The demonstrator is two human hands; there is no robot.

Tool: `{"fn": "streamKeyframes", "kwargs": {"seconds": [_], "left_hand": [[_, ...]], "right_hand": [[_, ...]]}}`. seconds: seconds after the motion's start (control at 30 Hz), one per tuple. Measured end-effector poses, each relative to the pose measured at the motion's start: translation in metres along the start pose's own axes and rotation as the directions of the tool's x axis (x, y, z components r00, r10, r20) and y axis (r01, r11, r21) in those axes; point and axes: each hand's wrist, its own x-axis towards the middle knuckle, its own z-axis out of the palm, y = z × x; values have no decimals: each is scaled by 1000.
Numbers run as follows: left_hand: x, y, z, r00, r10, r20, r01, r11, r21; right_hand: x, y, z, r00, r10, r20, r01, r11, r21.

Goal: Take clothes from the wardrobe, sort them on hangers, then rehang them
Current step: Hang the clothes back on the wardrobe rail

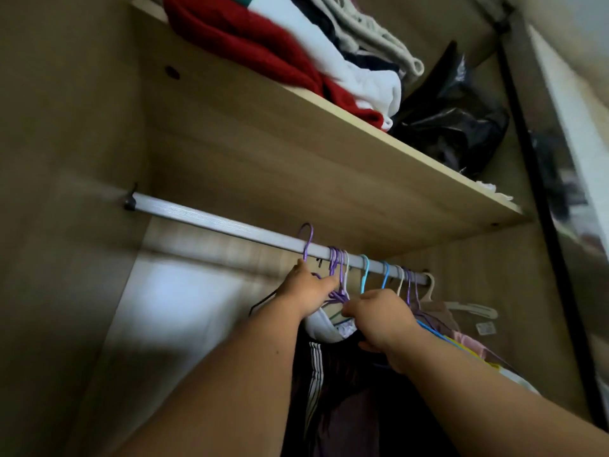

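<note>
A silver hanging rail (204, 216) runs across the wardrobe, bare on its left half. Several purple, blue and white hangers (365, 270) crowd its right end with clothes under them. My left hand (304, 291) grips a purple hanger (307, 239) whose hook stands raised over the rail. My right hand (379, 316) pinches the bunch of purple hanger necks just below the rail. A dark garment with white stripes (316, 364) and a white collar (321, 326) hang beneath both hands.
A wooden shelf (329, 179) sits close above the rail, carrying folded red (230, 37), white and grey clothes and a black plastic bag (458, 120). The wardrobe's side wall (66, 159) stands on the left, a dark door frame (540, 192) on the right.
</note>
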Motion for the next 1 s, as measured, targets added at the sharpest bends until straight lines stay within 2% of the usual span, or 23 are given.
{"fn": "streamKeyframes", "kwargs": {"seconds": [0.03,0.1,0.17,0.2,0.23,0.27,0.33,0.4,0.5,0.57,0.63,0.73,0.77,0.83,0.97,1.0], "left_hand": [[0,-1,3,1000,10,-3,-10,1000,4],[-3,-3,12,1000,11,27,-12,1000,25],[-8,-4,19,998,-20,67,17,999,50],[-11,-4,21,997,-32,65,29,998,60],[-16,-4,23,998,-35,57,31,997,70],[-23,-3,24,999,-26,42,23,997,68],[-46,6,23,1000,10,3,-10,1000,25],[-75,19,20,996,60,-63,-60,998,9],[-133,43,27,976,186,-110,-185,983,20],[-186,59,38,943,327,-67,-326,945,28],[-242,70,53,879,476,38,-477,879,19],[-323,83,85,779,564,276,-590,807,17],[-360,92,102,744,567,354,-601,799,-16],[-407,98,125,707,556,437,-590,804,-70],[-520,123,170,554,550,626,-560,802,-208],[-549,130,181,497,560,662,-558,791,-250]], "right_hand": [[4,4,4,1000,17,-13,-16,997,79],[3,10,2,996,84,-17,-82,990,112],[-1,9,5,1000,8,26,-6,997,-75],[-3,17,7,998,-20,51,24,996,-85],[-3,20,3,998,32,52,-37,995,89],[-5,26,1,999,32,-29,-23,963,270],[-19,33,-7,995,55,-78,-23,932,361],[-35,43,-22,991,17,-134,20,964,266],[-84,62,-55,966,-95,-241,96,995,-10],[-131,77,-76,965,-123,-233,64,967,-246],[-179,100,-89,968,-144,-206,52,916,-397],[-256,134,-110,972,-84,-219,-45,850,-525],[-296,147,-123,977,1,-214,-128,803,-582],[-347,164,-135,975,100,-200,-206,747,-632],[-472,200,-172,906,337,-256,-419,625,-659],[-504,207,-183,878,395,-270,-465,574,-674]]}}
